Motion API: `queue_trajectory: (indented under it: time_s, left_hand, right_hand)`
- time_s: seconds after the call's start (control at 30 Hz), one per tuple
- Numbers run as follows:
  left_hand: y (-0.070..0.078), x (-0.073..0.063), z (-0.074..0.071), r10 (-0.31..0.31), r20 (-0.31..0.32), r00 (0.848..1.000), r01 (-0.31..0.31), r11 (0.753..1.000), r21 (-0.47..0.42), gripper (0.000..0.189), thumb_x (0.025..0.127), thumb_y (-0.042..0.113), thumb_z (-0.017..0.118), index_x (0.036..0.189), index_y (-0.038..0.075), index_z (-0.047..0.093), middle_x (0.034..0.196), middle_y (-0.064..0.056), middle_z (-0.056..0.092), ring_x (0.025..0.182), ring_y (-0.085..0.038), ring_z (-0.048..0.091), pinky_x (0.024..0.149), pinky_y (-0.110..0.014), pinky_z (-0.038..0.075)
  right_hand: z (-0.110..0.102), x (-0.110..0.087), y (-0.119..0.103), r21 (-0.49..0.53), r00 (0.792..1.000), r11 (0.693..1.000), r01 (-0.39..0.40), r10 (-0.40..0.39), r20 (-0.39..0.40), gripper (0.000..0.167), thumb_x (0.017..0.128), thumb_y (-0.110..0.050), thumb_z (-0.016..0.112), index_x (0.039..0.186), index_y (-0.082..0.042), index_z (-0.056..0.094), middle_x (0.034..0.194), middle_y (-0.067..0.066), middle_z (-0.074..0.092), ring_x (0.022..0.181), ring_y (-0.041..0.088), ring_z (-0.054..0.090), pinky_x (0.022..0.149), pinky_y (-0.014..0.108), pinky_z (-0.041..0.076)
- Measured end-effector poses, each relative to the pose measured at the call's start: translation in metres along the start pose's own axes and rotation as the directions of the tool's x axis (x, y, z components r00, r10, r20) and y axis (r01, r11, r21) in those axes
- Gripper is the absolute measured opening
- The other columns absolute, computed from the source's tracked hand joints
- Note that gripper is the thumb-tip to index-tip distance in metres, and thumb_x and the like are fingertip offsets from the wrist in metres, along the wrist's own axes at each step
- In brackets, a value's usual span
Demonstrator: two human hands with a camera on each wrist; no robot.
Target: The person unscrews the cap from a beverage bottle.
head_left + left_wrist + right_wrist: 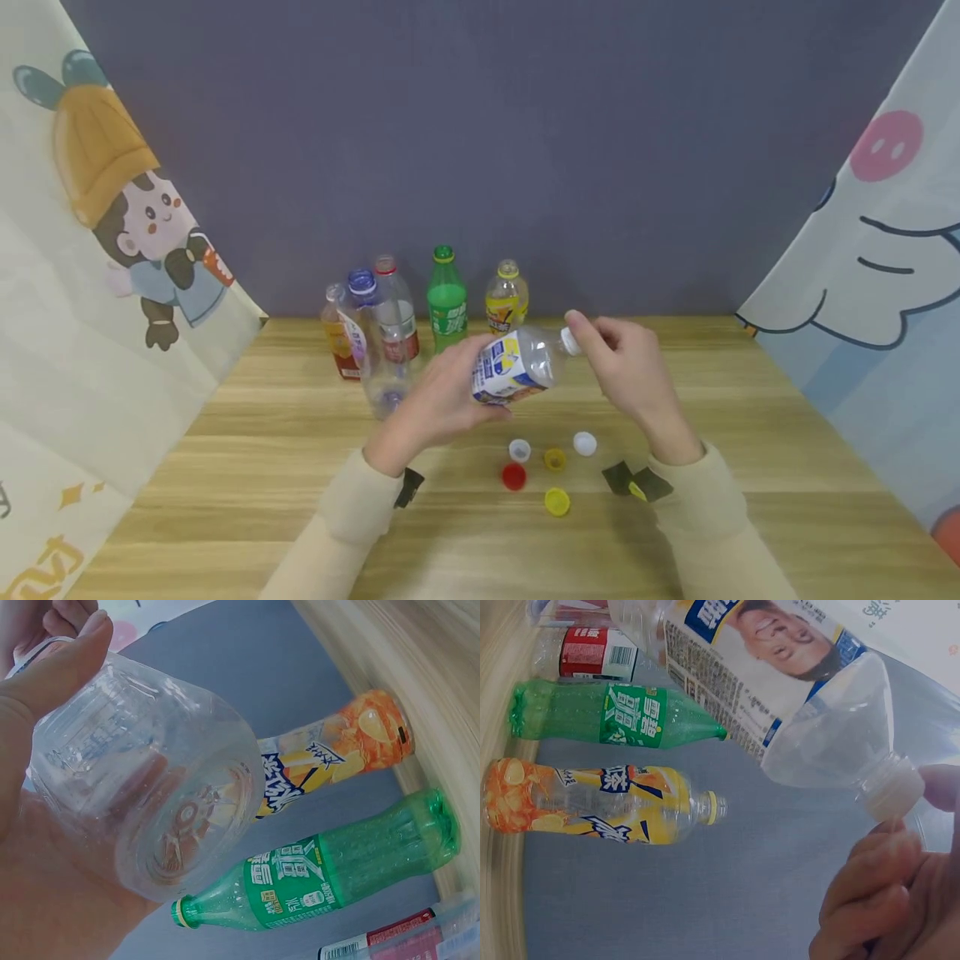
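Observation:
My left hand (442,387) grips a clear plastic bottle (536,358) with a white, blue and yellow label around its body. The bottle is tilted above the table, its neck toward the right. In the left wrist view its clear base (199,817) faces the camera, and it looks empty. A white cap (894,791) sits on the bottle's mouth. My right hand (633,362) pinches this cap between thumb and fingers; how tightly the cap is screwed on cannot be told.
Behind stand a green bottle (447,308), a yellow-labelled bottle (501,310), a blue-necked clear bottle (362,285), a red-labelled bottle (401,337) and an orange-labelled bottle (339,333). Loose caps, including a red cap (513,477) and a yellow cap (557,502), lie on the wooden table (247,492).

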State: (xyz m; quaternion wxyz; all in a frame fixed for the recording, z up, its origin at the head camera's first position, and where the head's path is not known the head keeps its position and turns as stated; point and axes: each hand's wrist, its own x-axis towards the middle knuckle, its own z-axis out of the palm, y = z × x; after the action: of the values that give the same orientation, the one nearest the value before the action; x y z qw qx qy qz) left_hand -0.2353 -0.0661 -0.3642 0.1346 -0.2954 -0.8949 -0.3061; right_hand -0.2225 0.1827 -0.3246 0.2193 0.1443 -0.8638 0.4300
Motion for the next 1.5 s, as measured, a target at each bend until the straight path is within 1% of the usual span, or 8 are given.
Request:
queue_trajectory:
  time_s: [0.23,0.37,0.5,0.7,0.8,1.17,1.37,1.5]
  left_hand:
    - [0.003,0.001,-0.002,0.019,0.003,1.0,-0.019,0.998,0.054,0.099,0.065,0.027,0.098,0.147,0.01,0.045,0.131,-0.005,0.061,0.113,-0.023,0.059,0.095,-0.042,0.049]
    - [0.005,0.0,-0.002,0.038,-0.003,0.999,-0.038,0.993,0.113,0.097,0.066,0.031,0.097,0.147,0.01,0.047,0.126,-0.006,0.063,0.11,-0.024,0.059,0.093,-0.043,0.049]
    - [0.004,-0.003,0.0,0.045,-0.007,0.999,-0.042,0.982,0.186,0.096,0.067,0.033,0.096,0.146,0.009,0.047,0.124,-0.008,0.064,0.11,-0.026,0.06,0.093,-0.045,0.05]
    - [0.002,-0.004,-0.002,0.078,-0.023,0.997,-0.069,0.962,0.263,0.098,0.065,0.034,0.097,0.146,0.009,0.047,0.12,-0.009,0.065,0.107,-0.026,0.061,0.09,-0.044,0.05]
    - [0.001,-0.003,-0.003,0.101,-0.022,0.995,-0.092,0.963,0.253,0.099,0.064,0.032,0.098,0.146,0.01,0.047,0.118,-0.009,0.066,0.105,-0.026,0.061,0.088,-0.044,0.051]
    - [0.003,-0.001,-0.008,0.123,-0.02,0.992,-0.114,0.962,0.248,0.1,0.062,0.036,0.098,0.144,0.01,0.048,0.113,-0.008,0.067,0.101,-0.025,0.063,0.088,-0.044,0.053]
    - [0.003,-0.003,-0.012,0.103,0.007,0.995,-0.101,0.963,0.249,0.1,0.063,0.036,0.098,0.145,0.008,0.049,0.117,-0.008,0.067,0.103,-0.024,0.063,0.09,-0.043,0.053]
    - [0.002,-0.004,-0.014,0.084,0.021,0.996,-0.087,0.964,0.252,0.099,0.063,0.036,0.098,0.145,0.011,0.049,0.114,-0.006,0.067,0.099,-0.021,0.063,0.086,-0.04,0.053]
  right_hand:
    - [0.003,0.003,0.0,-0.028,1.0,1.0,0.009,-0.01,-0.026,0.061,0.103,-0.051,0.052,0.059,-0.011,0.038,0.053,0.001,0.033,0.049,0.018,0.032,0.048,0.032,0.029]
    - [0.0,0.003,-0.002,-0.105,0.998,0.993,-0.061,0.061,-0.005,0.067,0.102,-0.06,0.046,0.056,-0.012,0.035,0.05,0.0,0.033,0.047,0.019,0.033,0.048,0.034,0.031]
    - [0.001,0.003,-0.004,-0.181,0.988,0.975,-0.129,0.142,0.061,0.071,0.1,-0.068,0.04,0.055,-0.013,0.035,0.05,-0.001,0.035,0.047,0.02,0.035,0.05,0.034,0.032]
    - [0.004,0.003,-0.002,-0.086,0.974,0.979,-0.183,0.192,0.12,0.069,0.097,-0.068,0.048,0.058,-0.012,0.035,0.051,-0.003,0.031,0.047,0.017,0.031,0.047,0.031,0.029]
    - [0.003,0.001,-0.002,-0.033,0.975,0.981,-0.19,0.192,0.11,0.068,0.098,-0.063,0.052,0.057,-0.012,0.035,0.05,-0.003,0.03,0.046,0.016,0.029,0.045,0.029,0.027]
    - [0.003,-0.001,-0.005,-0.026,0.989,0.992,-0.127,0.128,0.069,0.065,0.102,-0.056,0.051,0.055,-0.012,0.037,0.048,-0.003,0.033,0.045,0.015,0.033,0.044,0.029,0.029]
    - [0.005,0.0,-0.005,-0.023,0.99,0.994,-0.111,0.113,0.083,0.063,0.102,-0.053,0.052,0.056,-0.012,0.038,0.05,-0.003,0.034,0.046,0.016,0.033,0.045,0.028,0.029]
    - [0.007,0.0,-0.001,0.001,0.99,0.995,-0.099,0.099,0.101,0.062,0.102,-0.051,0.054,0.056,-0.013,0.038,0.049,-0.003,0.034,0.046,0.015,0.032,0.045,0.027,0.027]
